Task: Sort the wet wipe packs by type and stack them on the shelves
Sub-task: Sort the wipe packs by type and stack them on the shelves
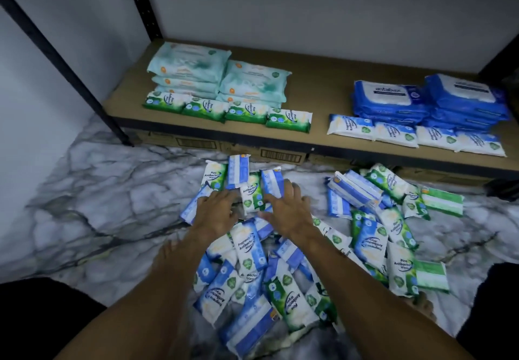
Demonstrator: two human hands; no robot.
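Right now both my hands are down over a loose heap of small blue-and-white and green-and-white wipe packs (252, 250) that lies on the grey-veined marble floor (84, 191), from the middle of my view down to 6 o'clock. My left hand (216, 211) lies palm down on the heap with its fingers stretched towards 1 o'clock, touching the packs under it. My right hand (286, 211) is spread wide, fingers apart, with its fingertips on an upturned blue-and-white pack (269, 183). Between the two hands stands a green-and-white pack (250, 194). Both hands are blurred, but I see neither one curled round a pack.

A second scatter of the same small packs (373, 236) lies at 3 o'clock, just beside the first.

At 12 o'clock runs the tan wooden shelf board (323, 84), carried on black metal uprights (140, 3). On its 11 o'clock part sit two stacks of large pale mint-green packs (191, 62), and in front of them a row of four small green-and-white packs (227, 110) lies side by side. At 2 o'clock sit two stacks of large dark blue packs (393, 98), with a row of small blue-and-white packs (415, 135) touching one another along the shelf's front edge. Under the shelf lies brown printed cardboard (280, 156).
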